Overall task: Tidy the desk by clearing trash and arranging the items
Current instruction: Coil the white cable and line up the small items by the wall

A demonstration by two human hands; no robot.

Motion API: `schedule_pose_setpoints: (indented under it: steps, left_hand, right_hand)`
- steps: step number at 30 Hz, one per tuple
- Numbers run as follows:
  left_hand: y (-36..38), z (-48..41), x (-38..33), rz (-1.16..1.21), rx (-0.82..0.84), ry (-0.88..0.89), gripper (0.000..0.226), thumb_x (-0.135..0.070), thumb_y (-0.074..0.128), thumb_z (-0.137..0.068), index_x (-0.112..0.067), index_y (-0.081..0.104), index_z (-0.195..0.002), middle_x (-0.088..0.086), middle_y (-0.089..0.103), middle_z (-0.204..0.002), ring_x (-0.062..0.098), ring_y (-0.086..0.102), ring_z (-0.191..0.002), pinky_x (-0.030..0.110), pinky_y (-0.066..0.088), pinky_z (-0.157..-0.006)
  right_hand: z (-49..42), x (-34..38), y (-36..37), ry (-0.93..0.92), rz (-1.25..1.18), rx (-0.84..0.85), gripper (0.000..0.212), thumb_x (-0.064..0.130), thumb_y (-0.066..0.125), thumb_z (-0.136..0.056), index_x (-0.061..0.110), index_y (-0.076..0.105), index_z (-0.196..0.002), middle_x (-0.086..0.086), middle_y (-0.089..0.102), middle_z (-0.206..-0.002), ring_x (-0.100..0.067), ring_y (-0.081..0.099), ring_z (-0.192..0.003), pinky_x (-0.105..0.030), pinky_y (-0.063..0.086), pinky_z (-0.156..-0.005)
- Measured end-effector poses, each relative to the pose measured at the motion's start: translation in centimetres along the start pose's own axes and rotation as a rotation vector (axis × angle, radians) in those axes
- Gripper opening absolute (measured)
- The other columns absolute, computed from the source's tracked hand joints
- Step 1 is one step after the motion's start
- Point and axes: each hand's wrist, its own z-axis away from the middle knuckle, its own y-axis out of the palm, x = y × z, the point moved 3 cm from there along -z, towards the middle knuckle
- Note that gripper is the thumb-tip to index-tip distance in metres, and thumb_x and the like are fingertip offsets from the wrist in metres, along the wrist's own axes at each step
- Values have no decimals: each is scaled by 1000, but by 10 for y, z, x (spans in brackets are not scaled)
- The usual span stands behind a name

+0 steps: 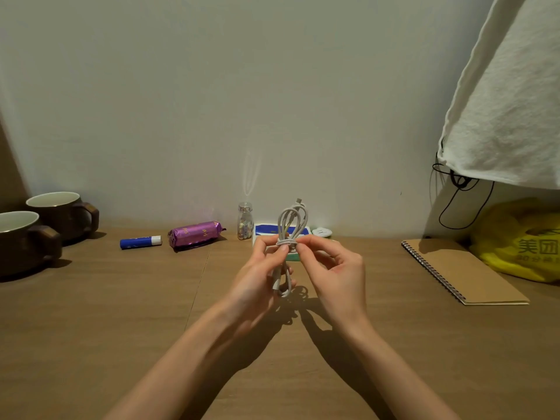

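White coiled charging cable (288, 234) is held above the brown wooden desk (121, 298); I see left hand (260, 274) gripping the bundle, right hand (330, 268) pinching its wrapped waist, apparently to secure the loops

A pale grey charging cable (290, 225), bundled into long loops and cinched by turns round its middle, stands upright above the worktop (121, 313), pinched at the wrap by the left hand (257, 277) and the right hand (336, 268). A connector pokes from the top loops. Near the wall lie a blue glue stick (140, 241) and a purple foil packet (195, 234), side by side.
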Motion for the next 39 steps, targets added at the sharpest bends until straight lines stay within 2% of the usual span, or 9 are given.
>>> schedule_pose_setpoints:
  steps: [6, 10, 14, 17, 20, 26, 32, 36, 39]
  left_hand:
    - [1, 1, 5, -112, -25, 106, 14, -14, 45, -96, -19, 50, -109, -4, 56, -91, 3, 55, -73, 17, 48, -52]
    - [-2, -1, 6, -158, -35, 136, 18, -15, 47, -95, -17, 52, -112, -6, 57, -91, -6, 58, -66, 16, 47, -58]
    - [-2, -1, 6, -176, -38, 137, 16, -18, 49, -94, -19, 53, -110, -6, 59, -93, 3, 55, -76, 22, 44, -65]
    - [-2, 0, 6, -121, -23, 103, 21, -17, 48, -95, -13, 52, -116, -2, 57, -90, 7, 53, -71, 19, 45, -55]
    - [0, 0, 7, -77, 9, 59, 23, -19, 49, -95, -13, 53, -117, 0, 56, -80, 8, 52, -63, 23, 44, -52]
    - [0, -2, 7, 11, 6, 10, 15, -18, 49, -95, -14, 56, -108, 6, 49, -76, 14, 44, -62, 30, 38, -58]
    - [-1, -3, 7, 58, -13, 8, 13, -15, 46, -97, -15, 56, -106, 5, 51, -78, 13, 45, -64, 29, 42, -62]
    - [-4, -2, 6, -15, -16, 51, 11, -18, 48, -96, -19, 55, -105, 6, 60, -89, 13, 54, -72, 27, 46, -58]
    - [-6, -3, 7, -147, -21, 94, 15, -19, 47, -96, -17, 52, -111, 3, 57, -91, 11, 52, -71, 23, 46, -54]
  right_hand:
    - [-4, -4, 4, 111, 37, 67, 14, 12, 58, -93, 22, 66, -96, 13, 67, -93, 5, 62, -90, -12, 51, -75]
    - [-5, -14, 7, 257, 37, 186, 10, 25, 53, -96, 28, 62, -99, 9, 62, -106, -7, 58, -103, -31, 52, -92]
    - [-6, -7, 4, 220, 18, 178, 10, 21, 54, -95, 28, 61, -93, 13, 61, -96, -5, 56, -92, -12, 48, -76]
    - [-8, -9, 5, 320, -81, 243, 14, 20, 53, -96, 30, 63, -91, 9, 65, -95, -7, 59, -94, -20, 48, -80]
    - [-8, -11, 7, 426, -166, 239, 15, 19, 54, -95, 27, 65, -91, 7, 67, -93, -9, 61, -93, -28, 49, -81]
    - [-7, -9, -2, 199, -49, 53, 10, 12, 69, -85, 21, 70, -88, 6, 71, -87, -9, 67, -86, -21, 55, -75]
    - [-1, -6, -5, 2, 111, -11, 17, 9, 73, -80, 18, 77, -94, 10, 75, -87, -4, 70, -85, -18, 56, -76]
    - [-1, -7, -1, 46, 52, 39, 20, 13, 76, -79, 14, 77, -99, 7, 75, -91, -2, 70, -87, -20, 56, -78]
    - [-4, -10, -2, 123, -26, 38, 17, 11, 73, -80, 16, 77, -97, 6, 76, -89, -5, 70, -88, -21, 57, -77]
